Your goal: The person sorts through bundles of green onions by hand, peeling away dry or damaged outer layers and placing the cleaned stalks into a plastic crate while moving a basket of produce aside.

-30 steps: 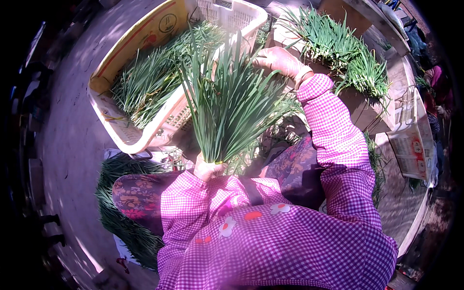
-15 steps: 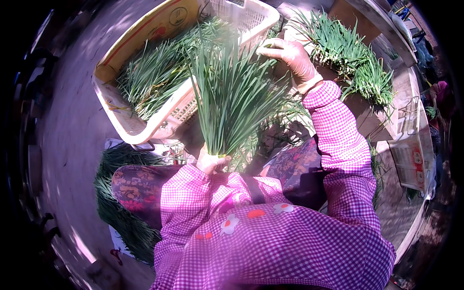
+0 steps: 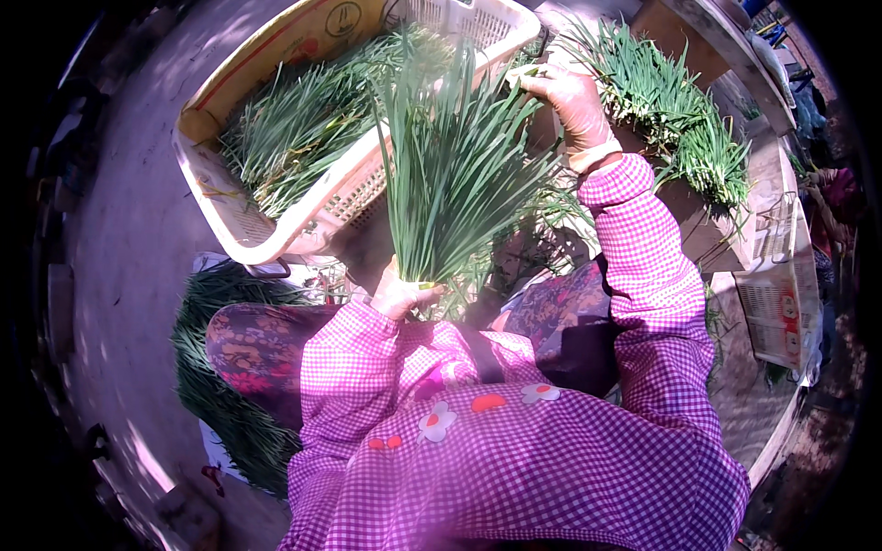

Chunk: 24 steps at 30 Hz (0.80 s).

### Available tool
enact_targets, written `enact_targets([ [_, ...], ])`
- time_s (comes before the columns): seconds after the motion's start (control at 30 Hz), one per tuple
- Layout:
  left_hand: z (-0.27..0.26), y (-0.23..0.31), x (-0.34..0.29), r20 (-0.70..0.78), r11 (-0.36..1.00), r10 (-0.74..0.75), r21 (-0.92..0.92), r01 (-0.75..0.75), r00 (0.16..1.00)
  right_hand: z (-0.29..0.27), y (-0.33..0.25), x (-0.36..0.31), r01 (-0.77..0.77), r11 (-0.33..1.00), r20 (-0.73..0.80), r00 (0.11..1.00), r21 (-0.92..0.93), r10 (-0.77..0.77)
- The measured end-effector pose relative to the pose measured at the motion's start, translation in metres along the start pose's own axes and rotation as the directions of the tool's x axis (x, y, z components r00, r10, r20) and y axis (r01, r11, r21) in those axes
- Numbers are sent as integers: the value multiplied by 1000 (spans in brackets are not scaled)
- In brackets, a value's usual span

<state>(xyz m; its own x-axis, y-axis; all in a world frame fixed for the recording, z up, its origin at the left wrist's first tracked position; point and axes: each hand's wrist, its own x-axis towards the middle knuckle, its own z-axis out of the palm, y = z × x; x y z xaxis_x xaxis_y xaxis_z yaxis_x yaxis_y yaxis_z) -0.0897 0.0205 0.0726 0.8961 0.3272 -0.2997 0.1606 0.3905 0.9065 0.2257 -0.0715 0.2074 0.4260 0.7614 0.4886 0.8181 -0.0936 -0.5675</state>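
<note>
My left hand is closed round the lower ends of a bunch of garlic chives, whose long green leaves fan out upward and away from me. To the right of the leaf tips is my right hand, in a thin pale glove. Its thumb and fingers are pinched together, with a small pale bit at the fingertips that I cannot make out. The bunch stands in front of a pale plastic crate, which holds more loose chives and has a yellow lining along its far left side.
Trimmed chive bunches lie on a box at the far right. A larger pile of chives rests on the ground beside my left knee. Another pale crate stands at the right, and loose leaves lie between my knees.
My right hand has moved a little to the right, away from the leaves. The chive bunch in my left hand has shifted slightly up and to the right.
</note>
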Motion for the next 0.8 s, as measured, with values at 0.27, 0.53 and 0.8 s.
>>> enact_targets([
  [0.27,-1,2,0,-13,987,-121,-105,119,993,-9,-9,4,-269,824,-23,946,498,322],
  [0.53,2,-8,-2,-104,971,-147,-206,123,984,-74,38,11,-58,556,-332,750,829,572],
  [0.8,1,-11,0,-288,980,-166,-151,127,943,-119,55,-1,173,424,-425,659,889,621],
])
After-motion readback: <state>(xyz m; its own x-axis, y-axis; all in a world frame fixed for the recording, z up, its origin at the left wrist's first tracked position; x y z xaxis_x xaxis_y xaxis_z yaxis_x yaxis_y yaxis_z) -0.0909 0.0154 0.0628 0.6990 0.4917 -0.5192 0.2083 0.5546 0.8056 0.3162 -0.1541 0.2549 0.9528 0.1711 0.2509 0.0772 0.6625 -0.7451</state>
